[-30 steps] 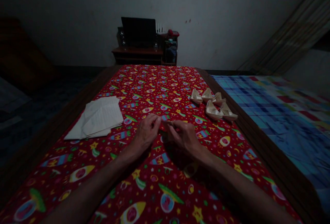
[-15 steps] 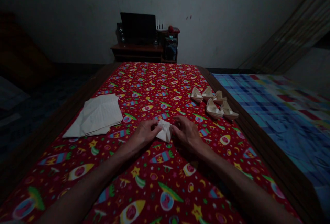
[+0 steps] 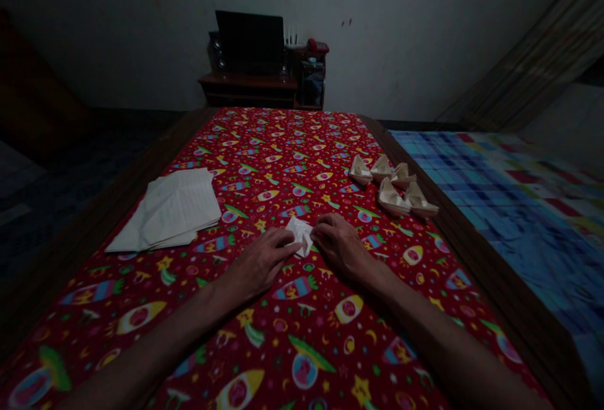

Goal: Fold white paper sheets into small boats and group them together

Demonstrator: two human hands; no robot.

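A small folded white paper piece [image 3: 300, 234] lies on the red patterned cloth [image 3: 292, 328]. My left hand [image 3: 262, 261] rests on the cloth with its fingertips pressing the paper's left lower edge. My right hand [image 3: 338, 243] sits on the other side, its fingertips pinching the paper's right edge. Both forearms stretch back toward me along the cloth.
A stack of white lined paper sheets [image 3: 170, 211] lies at the left. Several folded paper boats [image 3: 392, 183] cluster at the right near the wooden edge [image 3: 476, 253]. A blue checked mattress [image 3: 514, 202] lies beyond it. A dark monitor on a low wooden stand [image 3: 257, 64] is by the far wall.
The folded paper has come down from between my raised fingers onto the cloth. Both hands have lowered and now press on it. The view has tilted slightly.
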